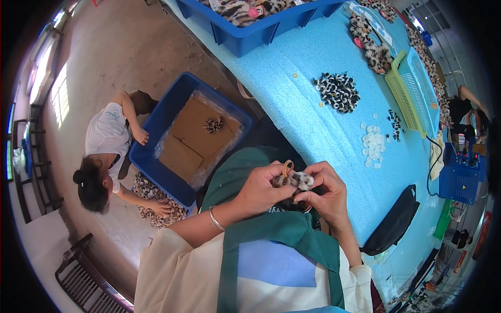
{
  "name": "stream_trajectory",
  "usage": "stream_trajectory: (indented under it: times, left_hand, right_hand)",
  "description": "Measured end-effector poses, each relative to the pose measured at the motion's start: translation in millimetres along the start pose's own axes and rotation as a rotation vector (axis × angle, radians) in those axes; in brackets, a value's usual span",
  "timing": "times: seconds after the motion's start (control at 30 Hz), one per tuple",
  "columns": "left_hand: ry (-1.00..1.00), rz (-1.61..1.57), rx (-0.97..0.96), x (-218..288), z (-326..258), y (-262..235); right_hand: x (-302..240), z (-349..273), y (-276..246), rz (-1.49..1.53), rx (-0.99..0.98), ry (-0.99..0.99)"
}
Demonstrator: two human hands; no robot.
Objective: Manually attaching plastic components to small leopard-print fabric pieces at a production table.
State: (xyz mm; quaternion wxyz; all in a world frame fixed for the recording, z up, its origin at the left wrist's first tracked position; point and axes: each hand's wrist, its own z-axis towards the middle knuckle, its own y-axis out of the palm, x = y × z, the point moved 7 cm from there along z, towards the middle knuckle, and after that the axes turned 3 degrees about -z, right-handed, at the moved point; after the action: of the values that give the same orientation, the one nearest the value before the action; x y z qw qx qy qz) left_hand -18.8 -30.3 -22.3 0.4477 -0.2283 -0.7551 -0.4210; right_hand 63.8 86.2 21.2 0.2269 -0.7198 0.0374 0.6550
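Observation:
A small leopard-print plush piece (295, 180) is held over my lap, between my two hands. My left hand (260, 191) grips its left side, with a tan loop (287, 167) standing up by the fingers. On the other side, my right hand (327, 192) pinches the plush fabric with thumb and fingertips. The underside of the piece is hidden by my fingers. To the right on the light-blue table (292, 109) lie a heap of small black-and-white plastic pieces (336, 92), translucent round discs (373, 144) and a few small black pieces (395, 124).
A blue bin (138, 156) lined with cardboard stands at left, one plush piece (213, 124) inside. A person (107, 138) leans over a leopard-print pile (156, 201) beside it. Another blue crate (237, 39), green and blue baskets (409, 91) and a black pouch (391, 221) sit on the table.

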Motion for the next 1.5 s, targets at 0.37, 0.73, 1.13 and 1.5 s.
stream_trajectory:
  times: [0.37,0.73,1.13,1.5]
  left_hand:
    - [-0.176,-0.025,-0.048,-1,3,5]
    - [0.726,0.664,-0.087,51,-5,26]
    - [0.761,0.505,-0.275,56,-9,29]
    - [0.799,0.568,-0.279,59,-4,27]
  right_hand:
    - [-13,0,2,-0.145,-0.106,-0.118]
    - [1,-6,-2,-0.077,0.068,-0.064]
    - [-18,-19,-6,-0.168,0.166,-0.515]
    - [-6,-13,-7,0.121,-0.098,-0.077]
